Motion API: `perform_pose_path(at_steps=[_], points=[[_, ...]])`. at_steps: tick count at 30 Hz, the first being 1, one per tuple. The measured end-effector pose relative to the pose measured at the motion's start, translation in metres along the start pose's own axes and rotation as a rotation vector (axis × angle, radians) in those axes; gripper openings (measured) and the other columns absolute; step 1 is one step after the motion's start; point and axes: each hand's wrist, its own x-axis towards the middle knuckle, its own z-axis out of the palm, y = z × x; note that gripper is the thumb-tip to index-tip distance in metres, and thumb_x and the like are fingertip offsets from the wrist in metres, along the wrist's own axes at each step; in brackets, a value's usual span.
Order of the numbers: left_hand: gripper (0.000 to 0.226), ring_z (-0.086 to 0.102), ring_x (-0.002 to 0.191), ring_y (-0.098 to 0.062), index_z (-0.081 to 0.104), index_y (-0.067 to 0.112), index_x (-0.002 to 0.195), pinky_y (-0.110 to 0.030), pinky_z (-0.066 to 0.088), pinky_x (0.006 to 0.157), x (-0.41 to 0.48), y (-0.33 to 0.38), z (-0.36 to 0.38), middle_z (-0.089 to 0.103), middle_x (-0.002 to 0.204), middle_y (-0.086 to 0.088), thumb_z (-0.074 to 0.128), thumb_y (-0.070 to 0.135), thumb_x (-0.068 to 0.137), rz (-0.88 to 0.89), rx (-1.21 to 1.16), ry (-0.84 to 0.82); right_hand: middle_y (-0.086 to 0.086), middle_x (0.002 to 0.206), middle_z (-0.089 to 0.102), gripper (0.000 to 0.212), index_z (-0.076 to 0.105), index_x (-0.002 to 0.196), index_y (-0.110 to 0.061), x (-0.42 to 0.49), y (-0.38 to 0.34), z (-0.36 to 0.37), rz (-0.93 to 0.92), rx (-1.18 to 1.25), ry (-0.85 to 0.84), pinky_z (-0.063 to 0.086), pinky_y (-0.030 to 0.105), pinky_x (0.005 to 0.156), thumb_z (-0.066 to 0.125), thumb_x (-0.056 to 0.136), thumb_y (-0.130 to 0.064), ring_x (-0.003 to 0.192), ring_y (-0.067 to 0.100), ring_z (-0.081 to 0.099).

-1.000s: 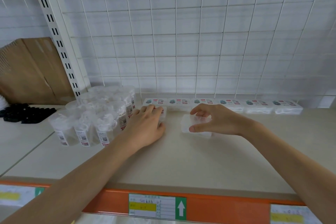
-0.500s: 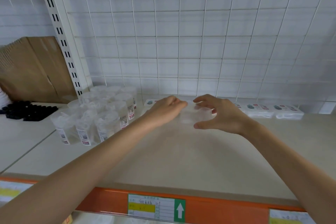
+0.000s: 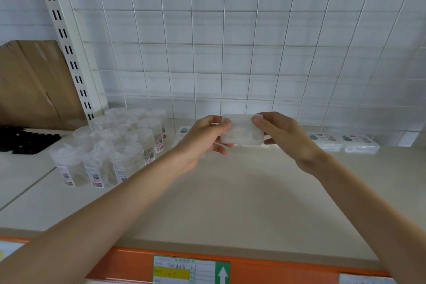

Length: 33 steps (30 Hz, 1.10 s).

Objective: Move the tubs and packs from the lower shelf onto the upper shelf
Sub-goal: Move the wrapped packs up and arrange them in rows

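A flat translucent pack (image 3: 242, 130) hangs a little above the beige upper shelf (image 3: 230, 203), held at both ends. My left hand (image 3: 205, 136) pinches its left end and my right hand (image 3: 281, 131) pinches its right end. Behind it a row of flat white packs (image 3: 341, 142) lies along the shelf's back edge; the middle of that row is hidden by my hands. A cluster of several clear round tubs (image 3: 119, 147) with barcode labels stands at the shelf's left.
A white wire grid (image 3: 230, 41) backs the shelf. A slotted upright post (image 3: 66, 41) rises at the left, with brown cardboard (image 3: 30, 85) and black items (image 3: 23, 139) beyond it. An orange front rail (image 3: 253, 267) carries price labels.
Both hands have come together on the pack and lifted it off the shelf, moving it back toward the row of packs. The left hand left the packs near the tubs.
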Motion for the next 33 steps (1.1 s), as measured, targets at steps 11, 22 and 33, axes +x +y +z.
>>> perform_pose_path(at_steps=[11,22,33], points=[[0.042,0.066,0.071,-0.017,0.067,0.009,0.104,-0.028,0.051,0.057,-0.001,0.004,-0.008,0.069,0.096,-0.010,0.044,0.045,0.100,-0.017,0.147,0.120,-0.004,0.090,0.075,0.017,0.070,0.107,-0.021,-0.001,0.001,-0.004,-0.005,0.175,-0.006,0.045,0.032,0.081,0.068,0.090,-0.021,0.084,0.010,0.067],[0.030,0.059,0.057,-0.020,0.055,0.018,0.105,-0.028,0.046,0.052,-0.009,0.011,-0.009,0.068,0.082,-0.009,0.049,0.047,0.098,-0.081,0.116,0.031,0.006,0.111,0.073,0.036,0.070,0.112,-0.013,-0.003,0.001,-0.002,-0.154,0.238,-0.024,0.050,0.029,0.097,0.074,0.079,0.000,0.111,0.018,0.065],[0.045,0.064,0.082,-0.020,0.053,0.023,0.126,-0.027,0.052,0.072,-0.001,0.000,-0.011,0.068,0.092,-0.011,0.061,0.000,0.088,-0.033,-0.054,0.019,-0.002,0.120,0.065,0.042,0.061,0.121,-0.020,-0.001,0.006,0.004,0.012,0.216,-0.126,0.053,0.033,0.090,0.058,0.088,0.006,0.098,0.014,0.066]])
